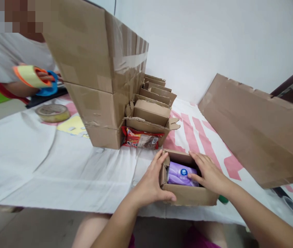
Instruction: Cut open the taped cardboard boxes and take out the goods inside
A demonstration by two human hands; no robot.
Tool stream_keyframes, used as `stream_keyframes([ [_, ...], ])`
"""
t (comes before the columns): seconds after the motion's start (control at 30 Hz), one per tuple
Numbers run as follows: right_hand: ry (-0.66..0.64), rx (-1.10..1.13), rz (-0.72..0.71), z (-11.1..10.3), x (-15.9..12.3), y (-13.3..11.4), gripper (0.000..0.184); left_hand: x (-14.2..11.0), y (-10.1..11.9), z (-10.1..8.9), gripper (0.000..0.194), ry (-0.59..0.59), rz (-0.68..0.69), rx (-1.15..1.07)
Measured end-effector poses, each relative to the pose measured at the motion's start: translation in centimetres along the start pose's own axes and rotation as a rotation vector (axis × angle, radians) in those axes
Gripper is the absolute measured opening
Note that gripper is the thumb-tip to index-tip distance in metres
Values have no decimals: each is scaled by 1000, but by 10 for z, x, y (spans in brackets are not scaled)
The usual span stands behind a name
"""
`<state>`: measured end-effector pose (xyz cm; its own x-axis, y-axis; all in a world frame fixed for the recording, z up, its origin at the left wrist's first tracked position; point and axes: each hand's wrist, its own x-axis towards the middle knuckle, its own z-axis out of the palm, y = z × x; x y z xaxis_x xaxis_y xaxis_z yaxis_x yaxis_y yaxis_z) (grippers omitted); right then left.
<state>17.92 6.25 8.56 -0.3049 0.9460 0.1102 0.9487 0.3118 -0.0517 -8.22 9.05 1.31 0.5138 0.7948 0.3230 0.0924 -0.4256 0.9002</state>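
In front of me a small open cardboard box [190,195] sits near the table's front edge. Inside it lies a purple soft pack [181,174] with a round blue logo, likely tissues. My left hand [153,181] grips the box's left end, thumb on the front wall and fingers at the far left corner. Across the right end lies my right hand [210,172], its fingers over the far rim and its thumb touching the purple pack. Just beyond the box, a red snack packet [142,138] leans against an open cardboard box [149,122].
Taped cartons [95,69] are stacked tall at left centre, with a row of open boxes beside them. A large cardboard sheet [254,127] stands at right. A tape roll [53,113] lies at left, near another person's arm [17,88] wearing tape rolls.
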Motion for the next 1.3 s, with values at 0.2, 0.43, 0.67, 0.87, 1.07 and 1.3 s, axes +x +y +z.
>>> stream_keyframes([
  [0.2, -72, 53, 19, -2, 3, -1, 67, 4, 0, -3, 135, -31, -35, 78],
  [0.43, 27, 206, -98, -21, 0, -4, 38, 10, -11, -1, 144, -29, 66, 102],
  [0.67, -405, 181, 29, -24, 8, -18, 64, 8, -12, 0, 143, -27, 43, 75],
  [0.87, -612, 242, 61, -14, 21, -19, 61, 3, -9, -2, 141, -57, 20, 81],
  [1.07, -507, 247, 52, -23, 18, -23, 55, 3, -16, -2, 143, -78, 36, 35],
  [1.3, -273, 58, 49, -53, -8, -18, 48, 6, -9, -1, 141, -23, 51, 45],
])
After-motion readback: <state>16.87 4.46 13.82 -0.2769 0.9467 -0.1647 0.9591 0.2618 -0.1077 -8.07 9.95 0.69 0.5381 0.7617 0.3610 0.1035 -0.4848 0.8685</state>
